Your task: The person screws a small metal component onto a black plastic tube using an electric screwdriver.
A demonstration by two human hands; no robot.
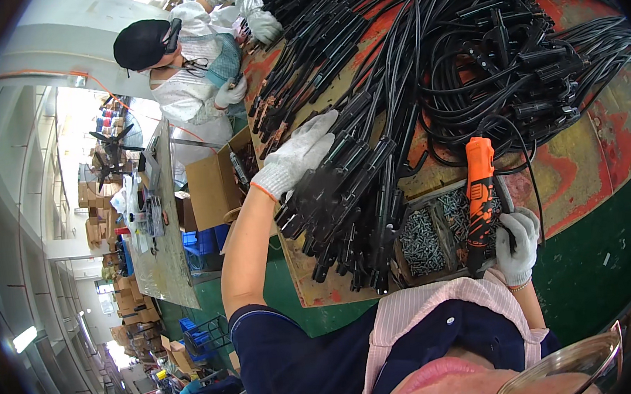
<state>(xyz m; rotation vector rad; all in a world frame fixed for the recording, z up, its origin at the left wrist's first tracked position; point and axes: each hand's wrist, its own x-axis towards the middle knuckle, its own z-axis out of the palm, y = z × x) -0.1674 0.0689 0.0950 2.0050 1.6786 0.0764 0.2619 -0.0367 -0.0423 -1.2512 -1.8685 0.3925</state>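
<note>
My left hand (299,154), in a white knit glove, reaches out and rests on a pile of long black plastic cable connectors (345,202) on the worn workbench (587,168). My fingers lie over one of the black pieces, and whether they grip it is unclear. My right hand (518,244), also gloved, holds an orange and black electric screwdriver (481,199) upright by its lower end. A black cord runs from the tool's top into the cable heap. Just left of the tool sits a box of small silver screws (426,240).
A large tangle of black cables (511,48) covers the bench's far side. Another person in white with a black cap (142,44) and gloved hands works at the bench's far left end. A cardboard box (215,186) stands by the bench edge. A fan and a cluttered table lie further left.
</note>
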